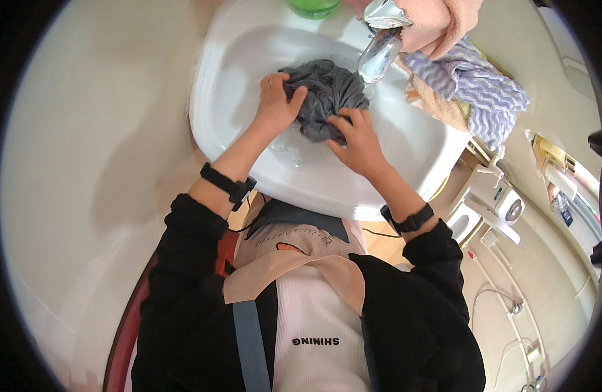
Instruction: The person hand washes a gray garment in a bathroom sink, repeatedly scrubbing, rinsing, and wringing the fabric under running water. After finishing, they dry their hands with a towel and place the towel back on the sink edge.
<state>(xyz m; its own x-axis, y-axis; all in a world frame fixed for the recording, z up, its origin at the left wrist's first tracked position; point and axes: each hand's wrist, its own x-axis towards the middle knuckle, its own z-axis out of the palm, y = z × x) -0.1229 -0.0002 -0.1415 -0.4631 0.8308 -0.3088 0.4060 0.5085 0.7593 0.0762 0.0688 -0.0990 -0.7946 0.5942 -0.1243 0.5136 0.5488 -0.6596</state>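
Note:
A bunched, wet-looking dark grey cloth (pixel 325 95) lies in the white ceramic washbasin (pixel 404 147), just left of the chrome tap (pixel 379 56). My left hand (pixel 280 104) grips its left side, thumb and fingers spread over the folds. On the near right edge of the bundle, my right hand (pixel 356 139) holds the fabric with curled fingers. The fingertips of both hands are partly lost in the folds. A little water with some bubbles shows in the basin on the near side of the cloth.
A green container (pixel 314 7) stands on the basin's back rim. A peach towel (pixel 440 24) hangs by the tap, above a purple-and-white wavy striped cloth (pixel 470 81). White pipes and a wall-mounted white appliance (pixel 502 201) are at the right. A plain wall (pixel 85 122) fills the left.

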